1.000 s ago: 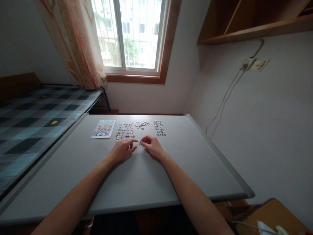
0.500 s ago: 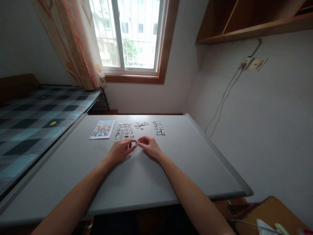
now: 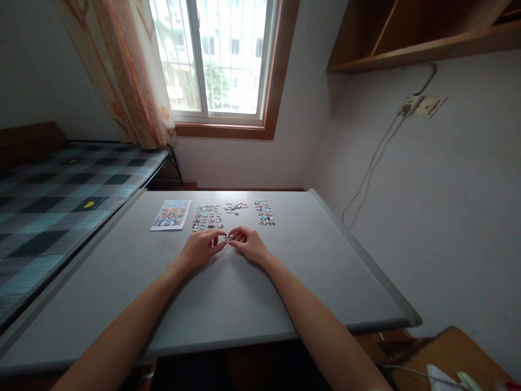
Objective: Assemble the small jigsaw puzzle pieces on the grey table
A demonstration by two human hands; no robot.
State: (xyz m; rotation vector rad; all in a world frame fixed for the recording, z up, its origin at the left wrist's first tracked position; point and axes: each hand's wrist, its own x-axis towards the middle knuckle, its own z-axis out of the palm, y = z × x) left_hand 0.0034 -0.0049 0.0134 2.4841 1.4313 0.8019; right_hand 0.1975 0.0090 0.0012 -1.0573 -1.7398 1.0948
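Observation:
Between my fingertips is a small jigsaw puzzle piece [image 3: 227, 238], held just above the table. My left hand [image 3: 202, 245] pinches it from the left, and my right hand [image 3: 249, 243] grips it from the right. Just beyond my left hand lie rows of loose puzzle pieces [image 3: 208, 217]. A small heap of puzzle pieces [image 3: 235, 207] sits farther back, in the middle. To its right, more pieces [image 3: 264, 212] form a narrow group. A printed picture sheet [image 3: 171, 215] lies flat at the left. The piece's pattern is too small to make out.
The grey-white table [image 3: 325, 282] has a raised rim on its sides. A bed with a checked cover [image 3: 101, 176] stands at the left, below a curtain [image 3: 122, 70]. Cables [image 3: 372, 163] hang along the right wall, and a wooden chair [image 3: 456, 358] is at the lower right.
The puzzle piece has turned slightly between my fingers and shows a paler face. Both hands stay in nearly the same place.

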